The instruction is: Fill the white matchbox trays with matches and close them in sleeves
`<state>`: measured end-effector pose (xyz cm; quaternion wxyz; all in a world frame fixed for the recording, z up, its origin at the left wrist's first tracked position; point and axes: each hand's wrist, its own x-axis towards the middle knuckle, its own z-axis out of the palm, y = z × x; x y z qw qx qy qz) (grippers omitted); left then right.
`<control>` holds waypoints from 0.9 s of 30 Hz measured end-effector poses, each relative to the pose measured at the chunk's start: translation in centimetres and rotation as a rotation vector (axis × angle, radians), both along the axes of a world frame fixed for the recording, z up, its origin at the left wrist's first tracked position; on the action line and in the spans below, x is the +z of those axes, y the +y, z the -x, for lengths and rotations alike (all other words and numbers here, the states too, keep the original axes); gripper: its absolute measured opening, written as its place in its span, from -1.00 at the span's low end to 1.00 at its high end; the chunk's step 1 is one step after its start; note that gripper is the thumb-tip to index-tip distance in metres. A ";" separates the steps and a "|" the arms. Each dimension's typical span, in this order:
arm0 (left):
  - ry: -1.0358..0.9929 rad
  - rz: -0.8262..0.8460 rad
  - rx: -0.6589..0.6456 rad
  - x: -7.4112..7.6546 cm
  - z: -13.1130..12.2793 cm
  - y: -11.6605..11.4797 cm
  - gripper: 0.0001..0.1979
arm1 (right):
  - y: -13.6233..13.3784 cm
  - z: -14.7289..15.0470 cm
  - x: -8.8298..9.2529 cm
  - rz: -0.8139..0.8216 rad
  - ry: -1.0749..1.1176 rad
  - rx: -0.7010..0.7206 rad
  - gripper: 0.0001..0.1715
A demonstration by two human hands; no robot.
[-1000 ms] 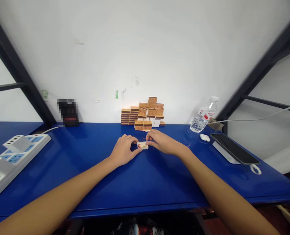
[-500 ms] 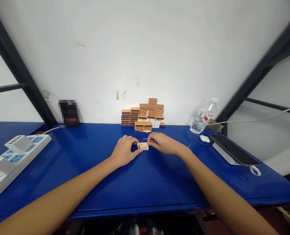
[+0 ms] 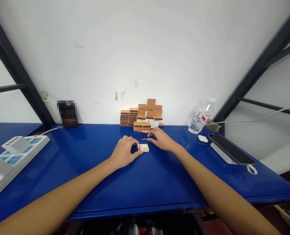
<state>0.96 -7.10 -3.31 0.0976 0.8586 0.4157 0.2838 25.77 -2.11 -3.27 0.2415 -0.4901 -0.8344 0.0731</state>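
Note:
A small white matchbox tray [image 3: 146,150] with several red-headed matches [image 3: 143,148] in it lies on the blue table. My left hand [image 3: 124,152] pinches its left end between thumb and fingers. Just behind the tray, a single red-tipped match [image 3: 144,139] lies on the table. My right hand [image 3: 161,138] is at that match's right end, thumb and forefinger apart on either side of it; whether they touch it is too small to tell. More loose matches [image 3: 143,132] lie farther back, before the stacked matchboxes [image 3: 150,113].
At the left is a power strip [image 3: 38,140] with white plugs. A water bottle [image 3: 201,117], a white earphone case [image 3: 203,138] and a phone [image 3: 230,148] are on the right. A dark, pixelated object [image 3: 69,114] stands by the wall [image 3: 145,49].
My right hand has moved back from the tray's right edge to the single match, its fingers now parted. My left hand has stayed at the tray.

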 end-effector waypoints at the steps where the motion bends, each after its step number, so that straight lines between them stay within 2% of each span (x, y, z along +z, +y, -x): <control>1: 0.001 -0.003 0.004 0.0 0.0 0.0 -0.77 | 0.3 -0.1 -0.3 0.020 -0.007 0.003 -0.93; 6: 0.012 -0.006 0.044 0.2 0.1 0.1 -0.76 | 0.2 0.2 -0.1 0.034 -0.029 0.053 -0.87; 9: 0.020 -0.014 0.061 0.1 0.2 0.2 -0.77 | -1.0 0.7 0.7 0.024 0.017 0.138 -0.86; 13: 0.016 -0.024 0.052 0.0 0.2 0.3 -0.76 | -1.9 1.4 1.1 0.095 0.046 0.233 -0.88; 16: 0.012 -0.015 0.047 0.0 0.1 0.2 -0.76 | -1.1 1.5 0.9 0.058 0.053 0.126 -0.88; 20: 0.017 -0.003 0.054 0.0 0.0 0.1 -0.77 | 0.9 1.1 0.2 0.017 -0.080 -0.077 -0.73; 27: 0.030 0.006 0.058 0.1 0.0 0.0 -0.76 | 1.9 0.9 -0.7 0.041 -0.123 -0.132 -0.88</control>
